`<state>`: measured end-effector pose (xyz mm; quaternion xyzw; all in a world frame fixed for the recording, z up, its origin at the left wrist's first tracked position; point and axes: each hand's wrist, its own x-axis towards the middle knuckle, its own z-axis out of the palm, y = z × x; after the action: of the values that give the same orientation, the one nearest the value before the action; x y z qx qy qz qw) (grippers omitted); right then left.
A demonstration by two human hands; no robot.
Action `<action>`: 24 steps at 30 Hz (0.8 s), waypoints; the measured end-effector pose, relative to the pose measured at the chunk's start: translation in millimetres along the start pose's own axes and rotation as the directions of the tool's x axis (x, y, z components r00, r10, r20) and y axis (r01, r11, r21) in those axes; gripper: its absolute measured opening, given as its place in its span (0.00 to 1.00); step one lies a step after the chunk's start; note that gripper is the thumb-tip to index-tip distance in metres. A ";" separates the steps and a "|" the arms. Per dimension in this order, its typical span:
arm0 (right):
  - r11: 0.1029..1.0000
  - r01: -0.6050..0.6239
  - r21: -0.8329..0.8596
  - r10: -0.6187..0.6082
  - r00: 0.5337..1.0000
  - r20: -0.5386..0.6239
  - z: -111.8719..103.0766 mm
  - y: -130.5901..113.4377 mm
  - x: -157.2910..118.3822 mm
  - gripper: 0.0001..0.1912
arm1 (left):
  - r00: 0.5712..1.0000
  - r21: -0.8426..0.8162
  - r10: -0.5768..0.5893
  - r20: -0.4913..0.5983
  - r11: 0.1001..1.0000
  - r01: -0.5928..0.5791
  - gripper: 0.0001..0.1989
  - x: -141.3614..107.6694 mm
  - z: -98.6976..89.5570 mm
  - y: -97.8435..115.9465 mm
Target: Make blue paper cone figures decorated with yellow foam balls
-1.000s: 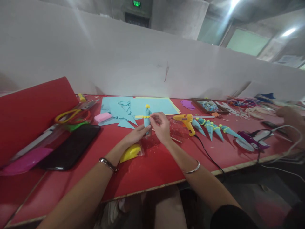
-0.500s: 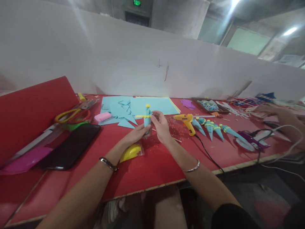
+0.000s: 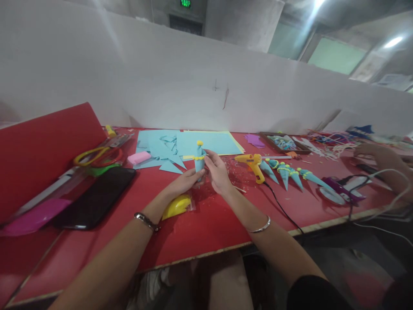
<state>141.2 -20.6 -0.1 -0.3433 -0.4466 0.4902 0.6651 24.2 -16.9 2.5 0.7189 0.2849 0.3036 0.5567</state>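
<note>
A blue paper cone [image 3: 199,165] with yellow trim round its middle and a yellow tip stands upright between my hands. My left hand [image 3: 187,181] is closed round its lower part. The fingers of my right hand [image 3: 217,171] pinch the cone's right side near the yellow trim. Just below my left hand lies a yellow piece in clear wrapping [image 3: 177,206]. To the right, a yellow glue gun [image 3: 253,165] rests on the red table [image 3: 206,232], beside several blue cones [image 3: 284,173] with yellow-green trim.
Blue paper sheets [image 3: 206,142] and scraps lie behind my hands. At the left are a black phone [image 3: 98,200], scissors [image 3: 92,156] and a pink block [image 3: 139,158]. A brown tray [image 3: 303,149] stands back right. Another person's hand [image 3: 371,153] is at the far right, near cables.
My right hand has shifted very slightly against the cone, which stays in place. At the far right, the other person's hand has moved a little to the right.
</note>
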 end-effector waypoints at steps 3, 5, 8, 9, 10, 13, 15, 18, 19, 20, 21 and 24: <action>1.000 0.002 0.019 -0.003 1.000 0.023 0.6 0.1 -0.2 0.17 | 1.000 0.000 0.008 0.000 1.000 -0.008 0.23 0.4 -0.2 1.0; 1.000 0.008 0.011 -0.008 0.999 0.031 0.8 0.3 -0.3 0.16 | 1.000 0.000 0.010 0.003 1.000 -0.010 0.23 0.8 0.0 1.9; 1.000 0.007 -0.029 -0.006 1.000 0.022 0.9 0.3 -0.5 0.17 | 1.000 -0.001 0.008 0.003 1.000 -0.008 0.24 1.3 0.4 2.5; 0.999 0.006 -0.037 -0.005 1.000 0.017 0.9 0.2 -0.5 0.18 | 1.000 -0.003 0.007 0.000 1.000 -0.007 0.24 1.3 0.5 2.4; 0.999 0.006 -0.040 -0.005 1.000 0.015 0.9 0.0 -0.5 0.18 | 1.000 -0.005 0.006 -0.004 1.000 -0.006 0.24 1.1 0.6 2.3; 1.000 0.020 -0.013 -0.019 1.000 0.016 1.0 -0.9 -0.6 0.17 | 1.000 -0.009 -0.001 -0.012 1.000 0.000 0.24 0.4 1.1 2.3; 1.000 0.023 0.005 -0.023 1.000 0.021 1.2 -1.5 -1.1 0.16 | 1.000 -0.014 -0.008 -0.018 1.000 0.008 0.24 0.0 1.5 2.7; 1.000 -0.004 -0.021 0.005 0.999 0.034 1.6 -2.7 -2.8 0.17 | 0.999 -0.025 -0.021 -0.035 0.999 0.020 0.23 0.2 1.9 3.0; 0.999 -0.015 -0.037 0.017 0.999 0.037 1.8 -3.2 -3.4 0.18 | 0.999 -0.028 -0.025 -0.040 0.999 0.024 0.23 0.5 1.8 2.9; 0.998 -0.024 -0.051 0.026 0.999 0.038 2.0 -3.6 -4.0 0.18 | 0.999 -0.030 -0.031 -0.041 0.999 0.030 0.23 0.8 1.6 2.6; 0.998 -0.031 -0.061 0.033 0.999 0.039 2.1 -3.9 -4.3 0.19 | 0.998 -0.030 -0.038 -0.041 0.999 0.036 0.23 1.1 1.3 2.1; 0.997 -0.039 -0.062 0.041 0.998 0.043 2.3 -4.0 -4.3 0.19 | 0.997 -0.027 -0.057 -0.049 0.998 0.056 0.23 1.9 0.1 -0.1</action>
<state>139.9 -25.8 3.2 -0.3613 -0.4691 0.4971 0.6343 25.5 -15.5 2.6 0.6954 0.3150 0.3094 0.5669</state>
